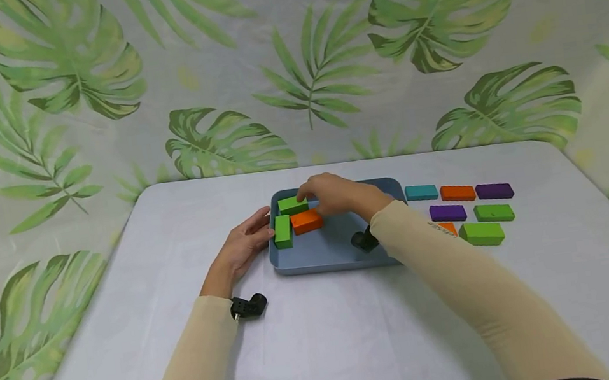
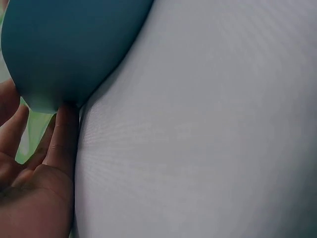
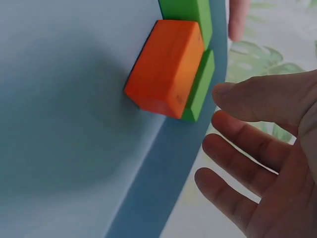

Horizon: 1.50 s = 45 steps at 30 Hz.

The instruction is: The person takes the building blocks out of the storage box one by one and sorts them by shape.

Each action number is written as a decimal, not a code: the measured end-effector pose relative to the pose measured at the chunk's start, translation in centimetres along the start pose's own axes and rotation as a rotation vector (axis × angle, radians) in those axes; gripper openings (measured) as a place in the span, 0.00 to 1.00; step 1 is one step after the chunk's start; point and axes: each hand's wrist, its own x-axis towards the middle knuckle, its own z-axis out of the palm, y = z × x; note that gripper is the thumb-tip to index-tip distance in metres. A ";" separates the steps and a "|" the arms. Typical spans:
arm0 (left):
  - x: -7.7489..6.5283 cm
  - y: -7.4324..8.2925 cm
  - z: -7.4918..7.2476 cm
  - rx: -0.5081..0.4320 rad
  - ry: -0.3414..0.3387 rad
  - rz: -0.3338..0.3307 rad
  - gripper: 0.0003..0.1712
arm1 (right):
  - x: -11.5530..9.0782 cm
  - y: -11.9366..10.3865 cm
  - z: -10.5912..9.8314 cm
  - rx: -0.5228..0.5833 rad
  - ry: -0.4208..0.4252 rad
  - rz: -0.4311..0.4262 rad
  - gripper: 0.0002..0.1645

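Note:
A blue-grey tray (image 1: pixel 335 247) stands on the table with three blocks in its left end. A green block (image 1: pixel 292 205) lies along the back wall, another green block (image 1: pixel 283 232) by the left wall, and an orange block (image 1: pixel 307 221) between them and the tray's middle. My right hand (image 1: pixel 334 194) is over the back part of the tray, beside the back green block. Its fingers are loosely bent and hold nothing in the right wrist view. Fingers fairly straight, my left hand (image 1: pixel 240 250) touches the tray's left end from outside; the left wrist view shows fingertips against the outer wall.
Right of the tray lie several loose blocks: a teal block (image 1: pixel 421 192), an orange block (image 1: pixel 458 193), purple blocks (image 1: pixel 494 191) and green blocks (image 1: pixel 481 233). The right sleeve (image 1: pixel 454 273) partly covers another orange block (image 1: pixel 449 228). A leaf-print cloth (image 1: pixel 328 103) hangs behind the table.

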 end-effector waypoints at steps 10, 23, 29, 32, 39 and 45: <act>0.2 0.1 0.2 0.001 -0.001 0.023 0.36 | 1.1 1.0 1.3 0.017 -0.019 0.034 0.29; 0.1 -0.1 0.3 0.011 -0.005 0.036 0.35 | 2.0 1.9 3.2 0.026 0.018 0.064 0.26; 0.1 -0.2 0.1 0.019 0.001 0.037 0.36 | 2.2 2.0 3.5 0.038 0.035 0.055 0.26; 0.1 -0.2 0.1 0.017 -0.005 0.035 0.36 | 2.2 2.1 3.6 0.040 0.033 0.058 0.26; 0.0 -0.3 0.2 0.003 -0.001 0.035 0.35 | 2.0 2.0 3.7 0.033 0.037 0.057 0.25; 0.1 -0.3 0.1 -0.004 0.000 0.041 0.36 | 2.0 1.8 3.6 0.026 0.047 0.055 0.23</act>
